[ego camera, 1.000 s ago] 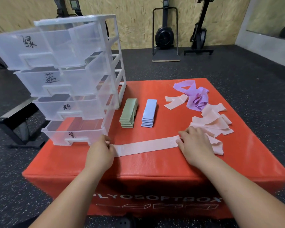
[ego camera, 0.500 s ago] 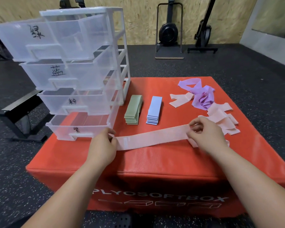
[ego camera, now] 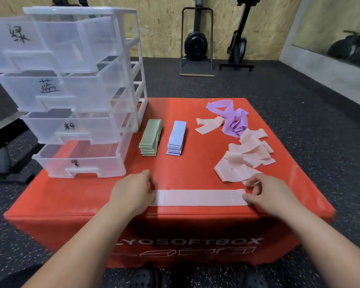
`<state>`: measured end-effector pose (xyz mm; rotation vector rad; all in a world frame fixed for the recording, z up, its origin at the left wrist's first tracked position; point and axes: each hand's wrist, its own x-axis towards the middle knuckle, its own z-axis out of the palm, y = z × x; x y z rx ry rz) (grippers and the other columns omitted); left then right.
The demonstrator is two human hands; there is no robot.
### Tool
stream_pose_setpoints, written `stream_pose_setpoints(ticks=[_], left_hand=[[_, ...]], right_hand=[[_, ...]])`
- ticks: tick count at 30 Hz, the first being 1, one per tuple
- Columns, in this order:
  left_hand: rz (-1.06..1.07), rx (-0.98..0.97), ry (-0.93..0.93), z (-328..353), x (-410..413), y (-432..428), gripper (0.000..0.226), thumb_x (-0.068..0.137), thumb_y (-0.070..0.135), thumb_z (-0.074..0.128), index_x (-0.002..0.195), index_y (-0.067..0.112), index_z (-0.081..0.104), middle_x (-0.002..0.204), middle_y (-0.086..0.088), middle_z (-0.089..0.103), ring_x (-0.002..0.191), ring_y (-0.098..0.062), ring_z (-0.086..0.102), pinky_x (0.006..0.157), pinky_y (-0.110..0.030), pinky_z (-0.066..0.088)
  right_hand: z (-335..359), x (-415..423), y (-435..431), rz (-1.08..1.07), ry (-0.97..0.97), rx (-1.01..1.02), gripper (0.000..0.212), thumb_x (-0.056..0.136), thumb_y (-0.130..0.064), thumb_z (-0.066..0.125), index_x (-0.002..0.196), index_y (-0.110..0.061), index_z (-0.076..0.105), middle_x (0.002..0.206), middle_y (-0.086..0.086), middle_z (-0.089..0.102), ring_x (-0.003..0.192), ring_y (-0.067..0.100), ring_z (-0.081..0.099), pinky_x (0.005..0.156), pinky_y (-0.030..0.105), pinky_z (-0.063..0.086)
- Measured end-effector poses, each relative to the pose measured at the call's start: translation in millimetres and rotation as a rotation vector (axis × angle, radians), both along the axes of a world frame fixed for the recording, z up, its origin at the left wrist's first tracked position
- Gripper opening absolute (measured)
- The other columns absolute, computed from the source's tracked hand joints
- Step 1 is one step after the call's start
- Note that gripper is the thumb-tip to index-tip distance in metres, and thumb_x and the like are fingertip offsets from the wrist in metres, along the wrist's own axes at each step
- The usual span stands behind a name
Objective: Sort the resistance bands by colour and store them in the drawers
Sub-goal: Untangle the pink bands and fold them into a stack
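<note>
Two hands hold one pink band (ego camera: 197, 197) flat along the near edge of the red worktop (ego camera: 71, 201). The left hand (ego camera: 131, 194) curls its fingers over the left end, and the right hand (ego camera: 267, 194) pinches the right end. Behind lie a green stack (ego camera: 151, 138) and a blue stack (ego camera: 176, 138) side by side. The loose pink pile (ego camera: 246, 156) and purple bands (ego camera: 234, 120) sit to the right, and the clear drawers (ego camera: 81, 94), pulled out, stand at the left.

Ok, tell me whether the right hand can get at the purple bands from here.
Probably yes. The purple bands lie beyond the right hand, on its side, with only the low loose pink bands between. That hand pinches the laid-out pink band, so it would have to let go first.
</note>
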<state>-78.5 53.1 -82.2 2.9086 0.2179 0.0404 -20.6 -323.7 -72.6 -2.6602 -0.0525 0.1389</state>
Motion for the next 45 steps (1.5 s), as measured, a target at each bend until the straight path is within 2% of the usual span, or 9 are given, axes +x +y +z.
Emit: stream_pose_setpoints(ticks=[7, 13, 17, 21, 28, 35, 40, 43, 45], left_hand=[[0.040, -0.036, -0.150, 8, 7, -14, 0.028, 0.088, 0.035, 0.065, 0.115, 0.028, 0.063, 0.106, -0.001, 0.067, 0.100, -0.030, 0.065, 0.080, -0.039, 0.053], [-0.044, -0.117, -0.140, 4, 16, -41, 0.023, 0.091, 0.032, 0.065, 0.114, 0.033, 0.064, 0.095, 0.009, 0.066, 0.098, -0.023, 0.064, 0.081, -0.039, 0.055], [-0.082, -0.143, -0.181, 5, 28, -60, 0.022, 0.091, 0.031, 0.064, 0.113, 0.032, 0.066, 0.092, 0.009, 0.066, 0.099, -0.020, 0.063, 0.081, -0.037, 0.054], [-0.133, -0.203, -0.232, 9, 41, -81, 0.021, 0.091, 0.027, 0.063, 0.111, 0.030, 0.069, 0.090, 0.009, 0.067, 0.096, -0.020, 0.063, 0.078, -0.036, 0.052], [-0.197, -0.454, -0.342, 18, 64, -110, 0.019, 0.094, 0.025, 0.064, 0.109, 0.035, 0.067, 0.095, 0.014, 0.062, 0.081, -0.006, 0.059, 0.077, -0.033, 0.051], [-0.171, -0.574, -0.423, 32, 78, -123, 0.018, 0.095, 0.025, 0.066, 0.111, 0.035, 0.068, 0.102, 0.016, 0.062, 0.084, -0.006, 0.061, 0.078, -0.026, 0.049], [-0.205, -0.591, -0.355, 24, 87, -124, 0.025, 0.095, 0.029, 0.070, 0.118, 0.036, 0.066, 0.112, 0.017, 0.061, 0.090, -0.004, 0.062, 0.084, -0.026, 0.049], [-0.272, -0.592, -0.309, 19, 90, -126, 0.039, 0.095, 0.034, 0.072, 0.133, 0.034, 0.063, 0.127, 0.018, 0.060, 0.101, -0.003, 0.062, 0.084, -0.021, 0.045], [-0.306, -0.624, -0.302, 20, 91, -130, 0.049, 0.095, 0.039, 0.073, 0.142, 0.035, 0.058, 0.136, 0.021, 0.058, 0.109, -0.001, 0.061, 0.088, -0.019, 0.047]], right_hand=[[9, 29, -27, -0.068, -0.188, 0.001, 0.018, 0.080, -0.035, 0.082, 0.092, -0.033, 0.069, 0.081, -0.012, 0.067, 0.081, 0.016, 0.066, 0.070, 0.032, 0.044], [-8, 51, -28, 0.008, -0.027, -0.153, 0.045, 0.070, -0.059, 0.077, 0.110, -0.041, 0.072, 0.108, -0.007, 0.067, 0.101, 0.024, 0.064, 0.086, 0.034, 0.051], [-12, 63, -28, -0.067, -0.022, -0.111, 0.022, 0.060, -0.060, 0.074, 0.078, -0.048, 0.069, 0.100, -0.002, 0.066, 0.094, 0.029, 0.063, 0.081, 0.035, 0.052], [4, 66, -19, -0.046, -0.151, -0.096, 0.018, 0.081, -0.053, 0.080, 0.073, -0.042, 0.068, 0.097, -0.005, 0.060, 0.099, 0.029, 0.056, 0.087, 0.037, 0.046], [52, 63, 6, -0.056, -0.369, 0.375, 0.009, 0.080, -0.033, 0.086, 0.081, -0.035, 0.077, 0.085, -0.021, 0.074, 0.085, -0.002, 0.067, 0.076, 0.027, 0.046], [68, 72, 14, -0.152, -0.794, 0.396, 0.010, 0.081, -0.030, 0.084, 0.089, -0.030, 0.079, 0.110, -0.016, 0.070, 0.105, 0.011, 0.062, 0.091, 0.027, 0.044], [45, 84, 17, -0.085, -0.468, 0.087, 0.014, 0.075, -0.040, 0.087, 0.076, -0.039, 0.073, 0.105, -0.013, 0.074, 0.104, 0.022, 0.065, 0.089, 0.032, 0.047], [49, 85, 23, -0.001, -0.386, 0.295, 0.010, 0.083, -0.042, 0.083, 0.083, -0.036, 0.075, 0.090, -0.021, 0.075, 0.090, 0.002, 0.069, 0.079, 0.024, 0.049], [55, 84, 31, 0.091, -0.321, 0.526, 0.004, 0.090, -0.030, 0.080, 0.089, -0.031, 0.076, 0.087, -0.016, 0.077, 0.087, 0.001, 0.072, 0.081, 0.025, 0.054]])
